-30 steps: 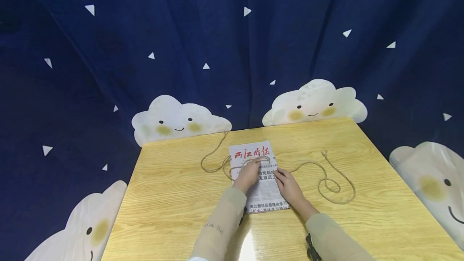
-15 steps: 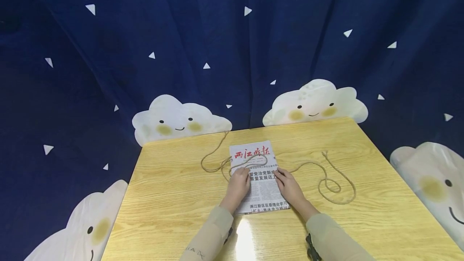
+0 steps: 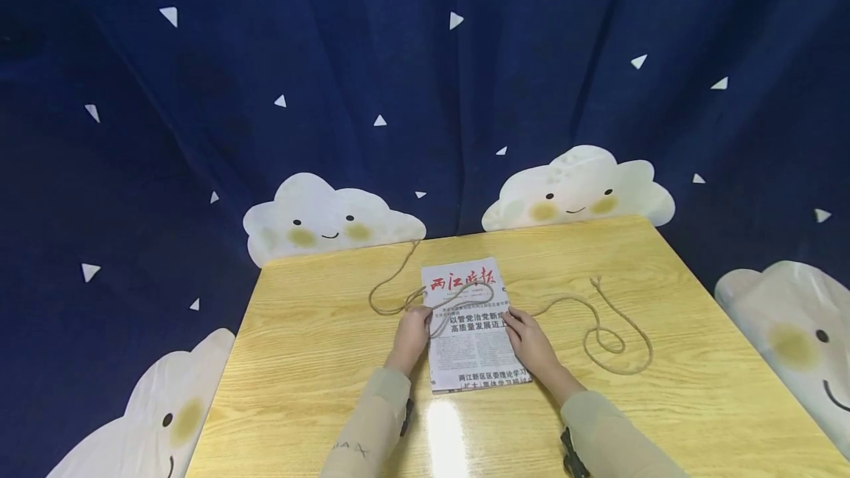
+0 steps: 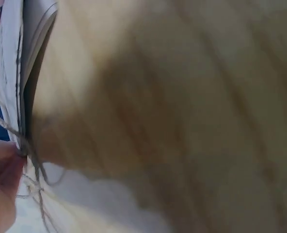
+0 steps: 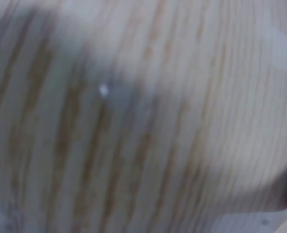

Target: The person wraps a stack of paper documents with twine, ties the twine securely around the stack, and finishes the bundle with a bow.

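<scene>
A folded newspaper (image 3: 474, 356) with red title characters lies flat on the table. In the head view my left hand (image 3: 411, 336) is at its left edge. The left wrist view shows that hand's fingertips (image 4: 10, 167) pinching the newspaper's layered edge (image 4: 18, 73), right by a jute rope (image 4: 5, 124). The same rope (image 3: 488, 286) makes a loop over the newspaper's upper part. My right hand (image 3: 529, 339) grips the right edge with its thumb on top, its other fingers partly hidden. The right wrist view shows mainly blurred wood grain.
The wooden table (image 3: 305, 360) carries rope on both sides of the newspaper. A rope length on the left (image 3: 385, 310) runs to the back edge; another on the right (image 3: 620, 371) lies coiled, its frayed end upward. A dark blue curtain (image 3: 372, 57) with cloud figures hangs behind.
My left hand has let go of the rope loop over the newspaper's middle and moved left to the newspaper's left edge. The right hand has stayed in place.
</scene>
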### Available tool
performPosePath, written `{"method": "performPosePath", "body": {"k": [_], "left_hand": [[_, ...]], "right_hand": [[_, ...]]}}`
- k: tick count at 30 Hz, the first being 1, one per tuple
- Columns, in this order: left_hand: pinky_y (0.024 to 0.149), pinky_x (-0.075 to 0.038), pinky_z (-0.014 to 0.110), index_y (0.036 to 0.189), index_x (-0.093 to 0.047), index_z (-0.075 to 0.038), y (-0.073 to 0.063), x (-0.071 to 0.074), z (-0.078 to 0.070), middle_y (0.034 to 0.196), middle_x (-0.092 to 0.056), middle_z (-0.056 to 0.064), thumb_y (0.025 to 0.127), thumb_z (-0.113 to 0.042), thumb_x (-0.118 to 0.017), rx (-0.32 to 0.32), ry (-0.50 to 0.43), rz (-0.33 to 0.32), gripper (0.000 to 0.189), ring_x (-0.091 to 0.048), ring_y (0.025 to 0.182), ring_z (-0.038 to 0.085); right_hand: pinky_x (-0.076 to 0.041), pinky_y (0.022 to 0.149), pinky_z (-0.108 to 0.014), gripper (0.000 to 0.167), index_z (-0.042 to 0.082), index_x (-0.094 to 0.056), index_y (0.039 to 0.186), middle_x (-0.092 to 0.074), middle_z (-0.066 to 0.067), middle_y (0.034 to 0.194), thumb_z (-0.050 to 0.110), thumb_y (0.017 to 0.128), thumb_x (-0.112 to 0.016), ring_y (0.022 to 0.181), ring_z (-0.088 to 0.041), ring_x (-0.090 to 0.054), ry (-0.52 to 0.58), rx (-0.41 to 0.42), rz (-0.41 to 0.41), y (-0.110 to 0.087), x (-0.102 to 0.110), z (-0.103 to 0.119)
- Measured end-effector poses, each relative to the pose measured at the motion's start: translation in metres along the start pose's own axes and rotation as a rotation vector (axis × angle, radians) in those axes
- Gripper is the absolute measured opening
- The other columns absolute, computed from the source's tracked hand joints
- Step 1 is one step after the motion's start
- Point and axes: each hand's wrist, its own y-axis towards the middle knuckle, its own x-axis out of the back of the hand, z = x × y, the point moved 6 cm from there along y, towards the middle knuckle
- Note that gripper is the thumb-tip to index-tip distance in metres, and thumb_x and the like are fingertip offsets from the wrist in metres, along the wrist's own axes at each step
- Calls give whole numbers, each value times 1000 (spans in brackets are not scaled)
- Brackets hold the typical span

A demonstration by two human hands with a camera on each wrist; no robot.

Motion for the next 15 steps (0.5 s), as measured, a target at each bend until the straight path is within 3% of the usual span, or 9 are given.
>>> {"method": "performPosePath", "body": {"k": [8, 15], "left_hand": [[91, -46, 38, 103, -67, 2, -4, -3, -3, 107, -65, 15, 85, 2, -57, -37, -10, 39, 20, -60, 101, 30], [94, -44, 36, 104, -67, -2, -6, -6, 2, 113, -63, 11, 88, -1, -55, 2, -19, 123, 21, -59, 106, 27]], "right_hand": [[-35, 101, -47, 31, 0, -59, 119, -49, -18, 129, 9, 89, -58, 119, -35, -45, 16, 19, -18, 1, 1, 0], [-38, 97, -50, 31, -1, -61, 115, -52, -20, 125, 8, 85, -61, 114, -38, -49, -43, 62, -37, 3, 4, 5]]}}
